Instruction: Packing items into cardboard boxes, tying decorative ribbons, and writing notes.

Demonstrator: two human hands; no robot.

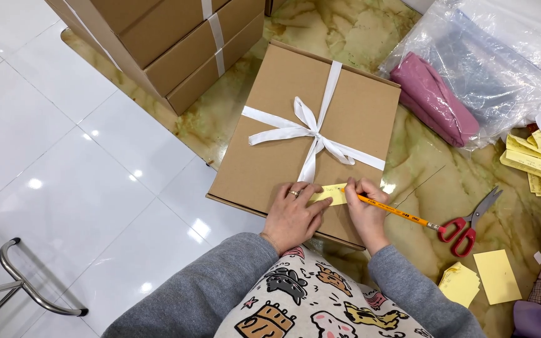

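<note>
I see the small yellow paper note [332, 193] lying left-right between my hands: left hand [292, 216] flat, pinning it to the flat brown cardboard box [283, 112]; right hand [365, 203] clamped on the yellow pencil [388, 209].

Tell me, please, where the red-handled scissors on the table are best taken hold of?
By the red handle loops, from the near right. The scissors lie flat, blades pointing up and away, loops nearest the person and clear of the pencil tip, which the right hand holds.
</note>
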